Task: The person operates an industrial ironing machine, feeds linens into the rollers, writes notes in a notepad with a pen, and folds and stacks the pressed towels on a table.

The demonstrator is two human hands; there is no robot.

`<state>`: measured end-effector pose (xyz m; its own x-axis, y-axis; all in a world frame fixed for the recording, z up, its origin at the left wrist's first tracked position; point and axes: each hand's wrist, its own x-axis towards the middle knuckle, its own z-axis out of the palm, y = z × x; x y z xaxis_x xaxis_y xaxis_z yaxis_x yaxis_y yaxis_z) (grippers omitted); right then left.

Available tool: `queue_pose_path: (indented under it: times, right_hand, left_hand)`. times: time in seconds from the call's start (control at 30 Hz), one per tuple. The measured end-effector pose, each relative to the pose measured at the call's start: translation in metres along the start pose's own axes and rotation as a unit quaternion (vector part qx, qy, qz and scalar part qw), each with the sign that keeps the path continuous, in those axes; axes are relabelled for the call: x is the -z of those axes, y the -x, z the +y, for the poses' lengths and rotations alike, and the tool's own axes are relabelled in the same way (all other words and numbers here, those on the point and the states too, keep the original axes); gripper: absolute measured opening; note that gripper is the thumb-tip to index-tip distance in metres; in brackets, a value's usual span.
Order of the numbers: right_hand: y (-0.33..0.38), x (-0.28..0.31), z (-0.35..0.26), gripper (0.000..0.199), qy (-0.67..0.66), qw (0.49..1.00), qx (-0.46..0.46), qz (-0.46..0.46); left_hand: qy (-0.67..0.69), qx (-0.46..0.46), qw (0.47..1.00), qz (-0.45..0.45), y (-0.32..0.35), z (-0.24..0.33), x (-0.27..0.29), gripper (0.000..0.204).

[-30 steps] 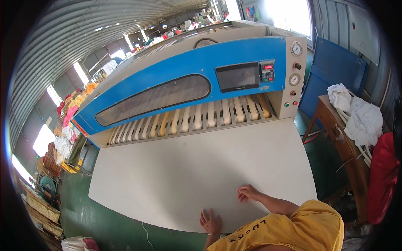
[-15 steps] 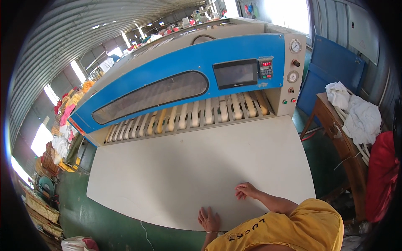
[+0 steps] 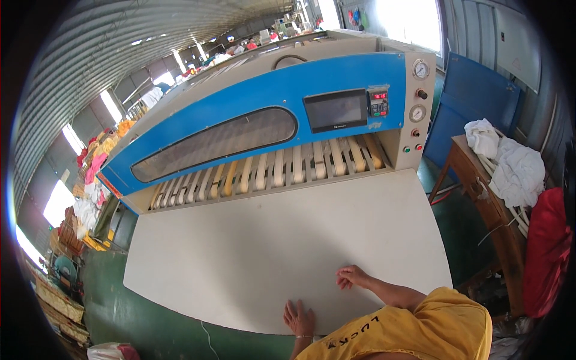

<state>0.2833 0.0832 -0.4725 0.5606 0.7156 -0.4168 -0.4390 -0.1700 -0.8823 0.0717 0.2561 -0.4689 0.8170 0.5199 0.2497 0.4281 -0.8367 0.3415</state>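
Observation:
My left hand [image 3: 299, 318] lies flat near the front edge of a wide pale table board [image 3: 198, 258], its fingers spread and nothing in it. Further right and a little higher, my right hand [image 3: 353, 276] rests on the same board with loosely bent fingers, slightly apart, holding nothing that I can see. Beyond both hands stands a large blue and grey machine [image 3: 258, 84]. A row of cream conveyor belts [image 3: 279, 168] runs into its opening, behind the board. On its front are a dark screen [image 3: 336, 110] and a small lit keypad [image 3: 378, 103].
Two round gauges [image 3: 420, 69], knobs and buttons sit on the machine's right end. To the right, white cloth [image 3: 517, 171] lies on a wooden table [image 3: 474, 180], with a red bundle [image 3: 549, 252] beside it. Colourful cloth heaps [image 3: 99, 153] line the left. A white cable [image 3: 208, 339] trails on the green floor.
The view has shifted slightly, so the machine and board sit a little lower in it. The lit digits on the keypad have changed. Both hands keep their places on the board.

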Motion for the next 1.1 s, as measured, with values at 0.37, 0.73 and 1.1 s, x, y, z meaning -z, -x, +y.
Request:
queue_pose_path:
  times: [0.37, 0.73, 1.1]
  right_hand:
    - [-0.001, 0.002, -0.002, 0.026, 0.007, 1.0, -0.01, 0.0]
    - [-0.001, 0.001, -0.004, 0.027, 0.01, 1.0, -0.006, -0.006]
    - [0.003, 0.0, -0.003, 0.026, 0.016, 1.0, -0.008, -0.004]
  left_hand:
    - [-0.019, 0.007, 1.0, 0.001, -0.002, -0.001, -0.003, 0.051]
    - [-0.027, 0.0, 0.999, 0.025, 0.0, -0.004, -0.007, 0.051]
    - [-0.003, 0.013, 1.0, -0.016, 0.003, -0.005, -0.007, 0.053]
